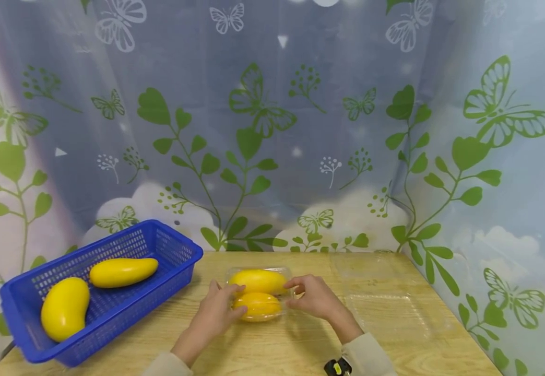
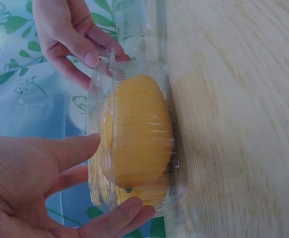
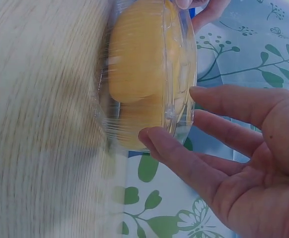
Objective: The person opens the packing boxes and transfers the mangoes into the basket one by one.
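A clear plastic clamshell container (image 1: 279, 270) sits on the wooden table with two yellow mangoes inside, one mango (image 1: 257, 281) behind the other mango (image 1: 259, 305). Its lid lies over the fruit; whether the rim is fully fastened I cannot tell. At the container's left end my left hand (image 1: 211, 312) holds it, thumb (image 2: 87, 146) against the lid and fingers (image 2: 117, 218) round the side. My right hand (image 1: 317, 298) pinches the right end near the lid's rim, its thumb (image 3: 219, 96) on top and index finger (image 3: 169, 151) along the end.
On the left stands a blue perforated basket (image 1: 160, 295) holding a mango (image 1: 66, 309) and another mango (image 1: 123, 272). Clear plastic packaging (image 1: 380, 296) lies on the table's right side. A patterned curtain (image 1: 272, 156) hangs behind the table. A black device (image 1: 337, 366) is at the right sleeve.
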The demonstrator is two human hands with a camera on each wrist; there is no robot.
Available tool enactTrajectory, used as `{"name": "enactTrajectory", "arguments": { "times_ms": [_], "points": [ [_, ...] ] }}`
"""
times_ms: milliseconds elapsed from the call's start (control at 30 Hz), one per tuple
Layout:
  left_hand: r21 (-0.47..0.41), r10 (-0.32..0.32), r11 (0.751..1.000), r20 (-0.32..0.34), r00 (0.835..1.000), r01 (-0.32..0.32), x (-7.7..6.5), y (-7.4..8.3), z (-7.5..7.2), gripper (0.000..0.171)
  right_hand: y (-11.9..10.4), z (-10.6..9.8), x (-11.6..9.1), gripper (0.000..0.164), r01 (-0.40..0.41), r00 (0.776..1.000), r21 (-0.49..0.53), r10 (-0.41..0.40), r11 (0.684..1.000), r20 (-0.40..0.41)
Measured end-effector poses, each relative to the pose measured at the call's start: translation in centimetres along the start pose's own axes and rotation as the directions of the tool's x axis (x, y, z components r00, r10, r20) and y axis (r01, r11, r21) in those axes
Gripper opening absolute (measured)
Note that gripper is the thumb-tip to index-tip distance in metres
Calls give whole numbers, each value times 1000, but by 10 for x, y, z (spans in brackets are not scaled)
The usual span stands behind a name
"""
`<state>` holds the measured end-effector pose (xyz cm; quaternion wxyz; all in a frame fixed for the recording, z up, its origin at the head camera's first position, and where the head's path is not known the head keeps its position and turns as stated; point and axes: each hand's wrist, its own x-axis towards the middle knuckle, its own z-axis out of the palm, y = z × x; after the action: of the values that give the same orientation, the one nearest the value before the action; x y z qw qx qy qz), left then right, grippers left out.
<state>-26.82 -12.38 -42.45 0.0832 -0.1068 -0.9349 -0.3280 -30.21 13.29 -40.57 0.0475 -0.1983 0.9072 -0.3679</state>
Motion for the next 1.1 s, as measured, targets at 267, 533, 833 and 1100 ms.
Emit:
{"name": "enactTrajectory", "arguments": {
  "times_ms": [267, 533, 833, 1100],
  "points": [
    [0, -9, 1000, -3, 1000, 9, -2, -1, 0, 46, 6, 2, 0, 36, 40, 999, -12, -39, 999, 14],
    [-13, 18, 1000, 39, 999, -17, -2, -3, -5, 52, 12, -6, -4, 38, 92, 994, 21, -93, 996, 53],
    [-35, 4, 999, 70, 998, -2, 0, -4, -10, 57, 7, -5, -4, 34, 91, 996, -19, -91, 996, 17],
    [-49, 3, 999, 90, 996, 1, -2, -6, -7, 70, -1, 13, 0, 38, 150, 984, -99, -158, 984, -78]
  ]
}}
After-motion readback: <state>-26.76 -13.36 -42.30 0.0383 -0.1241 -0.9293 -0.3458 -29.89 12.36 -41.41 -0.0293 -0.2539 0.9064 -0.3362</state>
